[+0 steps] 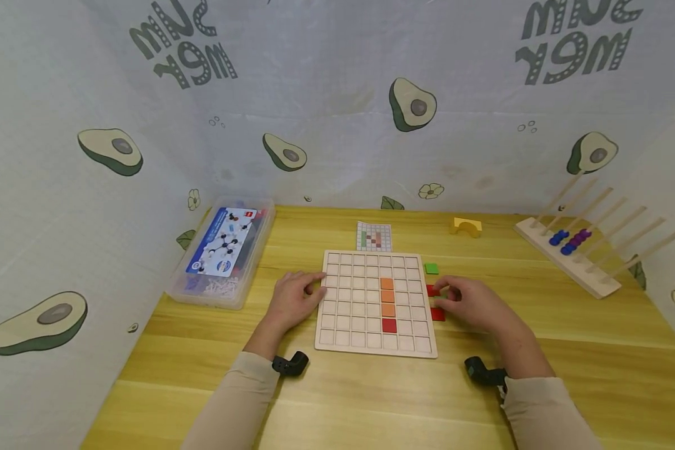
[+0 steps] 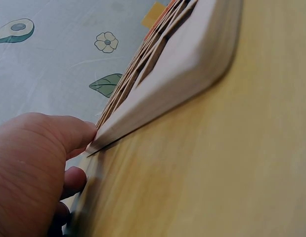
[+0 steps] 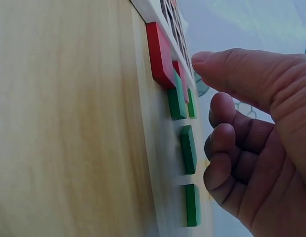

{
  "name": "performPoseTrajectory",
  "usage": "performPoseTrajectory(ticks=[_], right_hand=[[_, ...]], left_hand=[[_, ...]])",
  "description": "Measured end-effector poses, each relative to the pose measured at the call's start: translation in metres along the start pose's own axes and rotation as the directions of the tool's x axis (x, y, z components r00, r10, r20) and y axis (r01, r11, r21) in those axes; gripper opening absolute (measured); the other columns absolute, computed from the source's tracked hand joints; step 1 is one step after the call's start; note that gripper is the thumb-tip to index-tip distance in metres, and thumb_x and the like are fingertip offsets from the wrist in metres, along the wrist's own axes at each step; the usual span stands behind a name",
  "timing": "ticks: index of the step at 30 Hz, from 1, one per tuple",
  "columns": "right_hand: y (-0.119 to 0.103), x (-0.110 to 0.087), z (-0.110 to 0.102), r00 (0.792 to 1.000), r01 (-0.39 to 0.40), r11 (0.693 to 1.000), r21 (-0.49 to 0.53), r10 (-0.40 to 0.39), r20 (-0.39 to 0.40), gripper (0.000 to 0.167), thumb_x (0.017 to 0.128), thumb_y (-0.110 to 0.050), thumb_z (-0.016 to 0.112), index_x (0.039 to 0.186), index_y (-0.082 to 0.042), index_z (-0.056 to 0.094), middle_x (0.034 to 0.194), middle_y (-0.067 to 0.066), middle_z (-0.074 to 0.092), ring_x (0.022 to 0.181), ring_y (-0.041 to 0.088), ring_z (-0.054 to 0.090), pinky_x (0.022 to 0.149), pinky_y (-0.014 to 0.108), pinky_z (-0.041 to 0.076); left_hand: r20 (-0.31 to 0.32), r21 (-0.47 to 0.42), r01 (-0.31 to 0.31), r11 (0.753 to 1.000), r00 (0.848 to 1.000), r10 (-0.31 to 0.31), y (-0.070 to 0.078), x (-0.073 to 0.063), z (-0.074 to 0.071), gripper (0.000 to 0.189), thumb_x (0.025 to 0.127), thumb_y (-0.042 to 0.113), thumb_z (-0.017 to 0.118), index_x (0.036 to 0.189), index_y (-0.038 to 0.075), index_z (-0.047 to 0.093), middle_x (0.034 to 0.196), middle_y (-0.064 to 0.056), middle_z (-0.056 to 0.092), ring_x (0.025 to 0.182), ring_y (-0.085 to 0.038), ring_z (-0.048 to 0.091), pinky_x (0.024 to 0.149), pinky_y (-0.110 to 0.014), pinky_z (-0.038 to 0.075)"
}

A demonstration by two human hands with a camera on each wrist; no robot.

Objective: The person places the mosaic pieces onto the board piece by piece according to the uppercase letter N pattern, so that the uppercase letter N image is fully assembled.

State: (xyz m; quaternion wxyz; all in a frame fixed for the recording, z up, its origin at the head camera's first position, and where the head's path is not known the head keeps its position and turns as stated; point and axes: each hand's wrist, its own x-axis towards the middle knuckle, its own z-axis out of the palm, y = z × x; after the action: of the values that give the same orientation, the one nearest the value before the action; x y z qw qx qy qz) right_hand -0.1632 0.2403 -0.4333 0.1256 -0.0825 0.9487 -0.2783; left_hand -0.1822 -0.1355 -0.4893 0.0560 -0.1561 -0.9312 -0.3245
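A wooden grid board (image 1: 351,337) lies flat on the table. One column holds several orange tiles (image 1: 387,296) with a red tile (image 1: 389,325) below them. My left hand (image 1: 292,300) is at the board's left edge, its thumb touching the side, fingers loosely bent. My right hand (image 1: 475,303) hovers beside the board's right edge, over loose red tiles (image 1: 438,314) and green tiles (image 3: 188,148). In the right wrist view nothing shows between its thumb and fingers, which are loosely curled. Part of the tile group is hidden behind this hand in the head view.
Behind the board lies a small printed pattern card (image 1: 374,237). A light green tile (image 1: 431,269) sits right of the board. A clear plastic box (image 1: 250,262) stands at left, a yellow arch block (image 1: 467,226) at the back, and a peg rack with beads (image 1: 596,284) at right.
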Motion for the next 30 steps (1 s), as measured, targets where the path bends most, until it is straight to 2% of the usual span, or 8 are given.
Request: performPoseTrajectory(ticks=[3, 7, 15, 21, 28, 30], right_hand=[[0.0021, -0.0014, 0.0005, 1.000, -0.003, 1.000, 0.016, 0.003, 0.019, 0.018, 0.095, -0.023, 0.072, 0.109, -0.013, 0.070, 0.082, 0.003, 0.055, 0.071, 0.017, 0.049, 0.060, 0.028, 0.039], [0.0030, -0.0038, 0.0012, 0.998, -0.025, 0.999, 0.034, 0.023, 0.062, 0.018, 0.094, -0.025, 0.074, 0.109, -0.014, 0.071, 0.082, 0.002, 0.054, 0.072, 0.017, 0.049, 0.060, 0.027, 0.039], [0.0031, -0.0085, 0.0029, 0.992, -0.060, 0.996, 0.071, 0.051, 0.119, 0.028, 0.090, -0.024, 0.079, 0.114, -0.013, 0.072, 0.082, 0.002, 0.052, 0.074, 0.018, 0.049, 0.059, 0.027, 0.037], [0.0046, -0.0080, 0.0054, 0.990, -0.060, 0.995, 0.074, 0.050, 0.132, 0.032, 0.089, -0.024, 0.080, 0.118, -0.013, 0.071, 0.081, 0.002, 0.052, 0.072, 0.018, 0.048, 0.058, 0.027, 0.037], [0.0039, -0.0085, 0.0060, 0.990, -0.054, 0.996, 0.066, 0.044, 0.136, 0.030, 0.089, -0.021, 0.079, 0.116, -0.011, 0.072, 0.080, 0.002, 0.052, 0.071, 0.017, 0.048, 0.058, 0.026, 0.037], [0.0036, -0.0090, 0.0060, 0.990, -0.048, 0.997, 0.062, 0.039, 0.135, 0.029, 0.089, -0.020, 0.079, 0.115, -0.011, 0.072, 0.079, 0.002, 0.051, 0.071, 0.017, 0.047, 0.058, 0.026, 0.036]], left_hand=[[0.001, 0.005, 0.000, 1.000, 1.000, 0.000, -0.0003, 0.0005, 0.0008, 0.035, 0.098, 0.030, 0.068, 0.131, 0.019, 0.071, 0.075, 0.006, 0.053, 0.079, -0.016, 0.047, 0.117, -0.053, 0.034], [0.004, 0.004, 0.004, 1.000, 1.000, -0.004, -0.0001, 0.0007, 0.0010, 0.035, 0.098, 0.030, 0.068, 0.132, 0.020, 0.071, 0.075, 0.006, 0.053, 0.078, -0.016, 0.046, 0.115, -0.053, 0.035], [0.010, -0.001, 0.015, 1.000, 1.000, -0.015, 0.0020, -0.0003, -0.0011, 0.035, 0.098, 0.030, 0.068, 0.132, 0.019, 0.071, 0.076, 0.005, 0.053, 0.077, -0.016, 0.045, 0.118, -0.054, 0.033], [0.011, 0.001, 0.014, 1.000, 1.000, -0.015, 0.0019, -0.0008, -0.0017, 0.035, 0.098, 0.030, 0.068, 0.131, 0.019, 0.071, 0.075, 0.005, 0.052, 0.076, -0.016, 0.045, 0.120, -0.055, 0.031], [0.013, 0.006, 0.015, 1.000, 1.000, -0.015, 0.0016, -0.0008, -0.0013, 0.035, 0.098, 0.031, 0.068, 0.132, 0.020, 0.071, 0.074, 0.006, 0.052, 0.076, -0.016, 0.044, 0.115, -0.054, 0.035], [0.015, 0.005, 0.017, 1.000, 1.000, -0.017, 0.0019, -0.0005, -0.0014, 0.036, 0.098, 0.031, 0.068, 0.132, 0.020, 0.071, 0.074, 0.006, 0.052, 0.076, -0.017, 0.044, 0.117, -0.055, 0.033]])
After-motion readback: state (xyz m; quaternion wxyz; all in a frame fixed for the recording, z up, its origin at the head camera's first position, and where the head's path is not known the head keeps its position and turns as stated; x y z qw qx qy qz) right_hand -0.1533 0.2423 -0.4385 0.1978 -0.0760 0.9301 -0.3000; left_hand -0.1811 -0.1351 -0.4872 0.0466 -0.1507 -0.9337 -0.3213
